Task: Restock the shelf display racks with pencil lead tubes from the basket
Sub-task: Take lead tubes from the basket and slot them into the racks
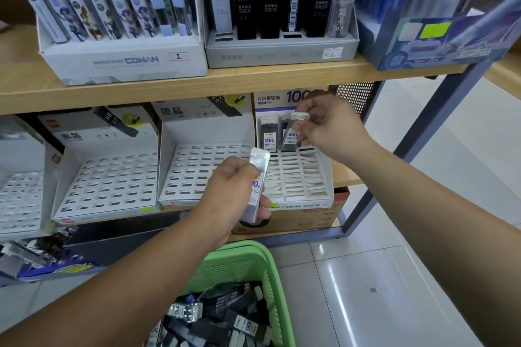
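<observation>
My right hand [327,124] grips a clear lead tube [293,132] with a "100" label, held tilted over the back row of the white slotted rack [298,177] on the lower shelf. One tube [269,135] stands in that back row beside it. My left hand [234,191] holds another lead tube [258,177] upright in front of the rack's left edge. The green basket [242,265] sits on the floor below, filled with several dark lead tubes [225,321].
Two more white slotted racks [112,183] [197,172] stand to the left on the lower shelf with their slots bare. The upper wooden shelf [197,84] carries full display boxes. A grey metal shelf post [394,155] rises at the right over white floor tiles.
</observation>
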`<state>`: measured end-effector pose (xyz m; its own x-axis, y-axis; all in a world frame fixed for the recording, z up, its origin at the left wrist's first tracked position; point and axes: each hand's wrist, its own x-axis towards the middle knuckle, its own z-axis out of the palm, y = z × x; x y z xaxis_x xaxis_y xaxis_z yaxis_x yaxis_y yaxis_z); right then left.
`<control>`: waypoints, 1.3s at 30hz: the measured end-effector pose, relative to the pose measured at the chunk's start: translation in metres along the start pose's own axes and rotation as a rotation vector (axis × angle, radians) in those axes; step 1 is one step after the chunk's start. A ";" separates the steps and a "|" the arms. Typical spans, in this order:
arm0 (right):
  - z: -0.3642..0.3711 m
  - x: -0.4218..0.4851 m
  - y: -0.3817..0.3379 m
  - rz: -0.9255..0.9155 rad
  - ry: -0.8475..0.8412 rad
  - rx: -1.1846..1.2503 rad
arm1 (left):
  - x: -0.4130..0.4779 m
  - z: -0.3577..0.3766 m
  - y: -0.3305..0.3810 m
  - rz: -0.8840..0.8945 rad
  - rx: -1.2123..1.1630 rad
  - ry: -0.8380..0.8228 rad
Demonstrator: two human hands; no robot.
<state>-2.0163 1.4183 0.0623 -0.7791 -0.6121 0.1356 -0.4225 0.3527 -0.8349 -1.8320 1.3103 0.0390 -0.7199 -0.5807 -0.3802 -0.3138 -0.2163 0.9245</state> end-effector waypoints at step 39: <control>-0.036 -0.014 -0.008 0.104 -0.127 0.351 | 0.014 0.026 0.003 0.294 0.107 -0.010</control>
<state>-2.0182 1.4496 0.0858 -0.7366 -0.6763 -0.0082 -0.1426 0.1670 -0.9756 -1.8589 1.3221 0.0356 -0.7956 -0.5979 -0.0975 -0.1540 0.0440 0.9871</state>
